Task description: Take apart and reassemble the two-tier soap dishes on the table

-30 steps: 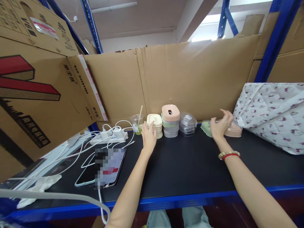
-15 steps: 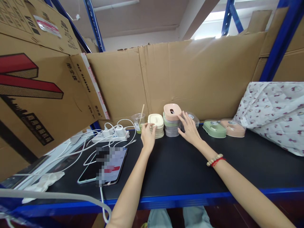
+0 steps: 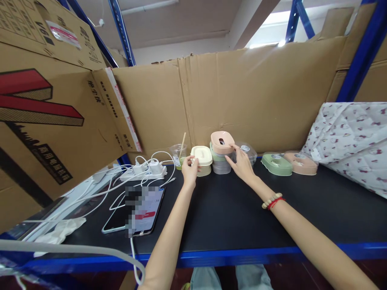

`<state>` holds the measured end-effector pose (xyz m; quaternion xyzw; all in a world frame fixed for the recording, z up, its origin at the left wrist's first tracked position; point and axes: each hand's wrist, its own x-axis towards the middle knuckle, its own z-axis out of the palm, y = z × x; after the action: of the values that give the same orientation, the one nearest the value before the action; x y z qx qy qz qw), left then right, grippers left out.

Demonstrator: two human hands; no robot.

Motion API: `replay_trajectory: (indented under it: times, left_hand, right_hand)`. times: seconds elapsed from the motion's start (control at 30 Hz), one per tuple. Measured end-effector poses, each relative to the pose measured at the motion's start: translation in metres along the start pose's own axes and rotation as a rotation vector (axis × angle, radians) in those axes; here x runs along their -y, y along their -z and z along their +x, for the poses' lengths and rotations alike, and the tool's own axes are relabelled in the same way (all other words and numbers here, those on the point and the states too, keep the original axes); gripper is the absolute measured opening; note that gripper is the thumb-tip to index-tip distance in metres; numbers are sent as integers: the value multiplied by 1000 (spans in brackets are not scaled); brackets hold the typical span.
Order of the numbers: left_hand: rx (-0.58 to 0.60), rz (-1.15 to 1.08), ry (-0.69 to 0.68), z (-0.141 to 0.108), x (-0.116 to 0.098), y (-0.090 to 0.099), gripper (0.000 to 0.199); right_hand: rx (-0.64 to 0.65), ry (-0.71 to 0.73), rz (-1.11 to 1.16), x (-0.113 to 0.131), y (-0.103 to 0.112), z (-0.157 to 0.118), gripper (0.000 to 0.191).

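Observation:
A short stack of cream plastic containers stands at the back of the black tabletop. My left hand is closed at its left side, thumb and fingers pinching the cream lid. Just to the right rises a taller stack of grey and green containers, topped by a pink lid with an oval opening. My right hand is beside this stack. Its index finger reaches the pink lid's right edge, and the thumb lies apart, lower, near the grey layers. The undersides of both hands' fingers are partly hidden.
A green lid and another pink lid lie to the right, before a patterned cloth bag. Clear plastic sits behind my right hand. At left are a cup with a straw, a power strip, cables and phones.
My right hand has closed in on the pink-topped stack, its fingers less spread. My left hand stays at the cream stack, whose lid now sits tilted or shifted. The view has moved slightly.

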<state>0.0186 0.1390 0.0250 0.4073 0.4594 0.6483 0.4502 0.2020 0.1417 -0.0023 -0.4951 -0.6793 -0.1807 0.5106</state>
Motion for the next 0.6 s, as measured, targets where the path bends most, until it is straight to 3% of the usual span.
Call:
replay_trajectory:
  times: [0.1,0.2,0.4,0.6]
  left_hand:
    - [-23,-274,198,-2,-7,-2,25]
    - [23,-400,336,-2,-11,-2,21]
    - [78,-419,354,-2,-17,1,16]
    - [126,-412,329,-8,-17,-2,13]
  right_hand:
    - [-61,-68,59,4,-3,2,37]
    - [-83,-98,98,5,-4,2,38]
    - [-169,-107,129,3,-1,3,38]
    - [-295,17,84,14,8,1,37]
